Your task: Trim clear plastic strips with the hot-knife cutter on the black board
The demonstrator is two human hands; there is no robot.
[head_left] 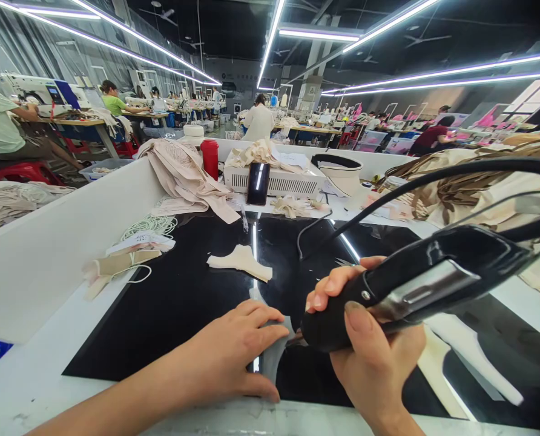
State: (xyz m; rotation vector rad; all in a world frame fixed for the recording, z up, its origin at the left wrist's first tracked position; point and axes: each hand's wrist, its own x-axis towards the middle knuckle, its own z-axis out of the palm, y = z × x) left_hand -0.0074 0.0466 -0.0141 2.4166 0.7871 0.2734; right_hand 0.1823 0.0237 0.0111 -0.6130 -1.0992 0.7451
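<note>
My right hand [374, 351] is wrapped round a black corded hand tool [415, 284] with a metal lever on its side. Its narrow tip points left, close to the edge of a translucent grey piece [276, 348]; I cannot tell whether they touch. My left hand [238, 345] rests on that piece, thumb and fingers apart, holding it against a glossy black board [161, 327]. Beyond the hands lies a small curved cream fabric piece [241, 261]. More cream pieces [479, 354] lie at the right, partly behind the tool and my right hand.
A black phone [258, 183] leans against a white vented box [279, 181]. Beige fabric strips [183, 169], a red cup [210, 158] and a coil of pale cord [149, 225] are behind the board. The tool's thick black cable [401, 181] arcs overhead. Co-workers sit at sewing machines beyond.
</note>
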